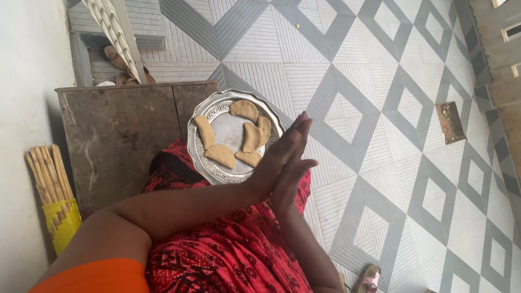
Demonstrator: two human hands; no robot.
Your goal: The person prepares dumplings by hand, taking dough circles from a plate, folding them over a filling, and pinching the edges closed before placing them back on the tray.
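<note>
- Dough pieces (pixel 234 134), five folded half-moons, lie on the metal plate (pixel 209 165) at eleven o'clock from my hands.
- I see my left hand (pixel 282 157) and right hand (pixel 288 182) pressed flat together, palm against palm, fingers straight, holding nothing.
- Red patterned cloth (pixel 228 255) covers my lap beneath them.
- Farther, at nine o'clock, a dark stone bench (pixel 119 135) stands on the patterned tiled floor (pixel 380 108).

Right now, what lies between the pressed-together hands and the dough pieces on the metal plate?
Nothing: in the head view the hands sit against the plate rim, right beside the nearest dough pieces.
</note>
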